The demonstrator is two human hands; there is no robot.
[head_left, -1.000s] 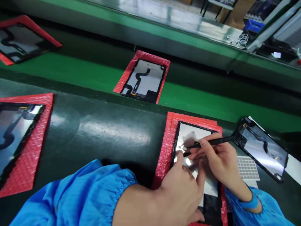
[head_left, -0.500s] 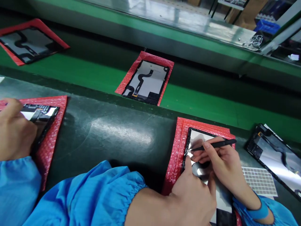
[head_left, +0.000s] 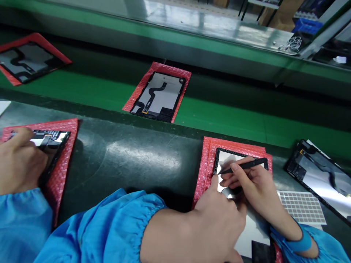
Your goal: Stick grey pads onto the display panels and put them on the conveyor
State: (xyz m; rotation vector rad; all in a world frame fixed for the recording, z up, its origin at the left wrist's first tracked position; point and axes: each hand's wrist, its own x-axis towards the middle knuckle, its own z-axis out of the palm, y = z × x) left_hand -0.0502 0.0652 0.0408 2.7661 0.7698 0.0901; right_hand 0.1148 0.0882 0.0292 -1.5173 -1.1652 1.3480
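My right hand (head_left: 255, 182) pinches black tweezers (head_left: 248, 164), their tip down at the left edge of a tablet screen panel (head_left: 257, 228). Beside that tip, my left hand (head_left: 216, 219) rests on the panel, index finger stretched to the edge and thumb apart; its other fingers are largely hidden. The panel has a pale back and a black rim and lies on red bubble wrap (head_left: 201, 182). Both hands cover much of its middle.
Far left, a co-worker's hand (head_left: 20, 164) is over another panel on red bubble wrap (head_left: 71, 131). Two panels (head_left: 161, 91) (head_left: 35, 58) lie on the green belt (head_left: 219, 109). At right are a sheet of white squares (head_left: 301, 206) and another panel (head_left: 323, 175).
The tweezers' tip has shifted slightly and now sits close against my left index fingertip. Both panels on the belt have moved left. The view has shifted a little.
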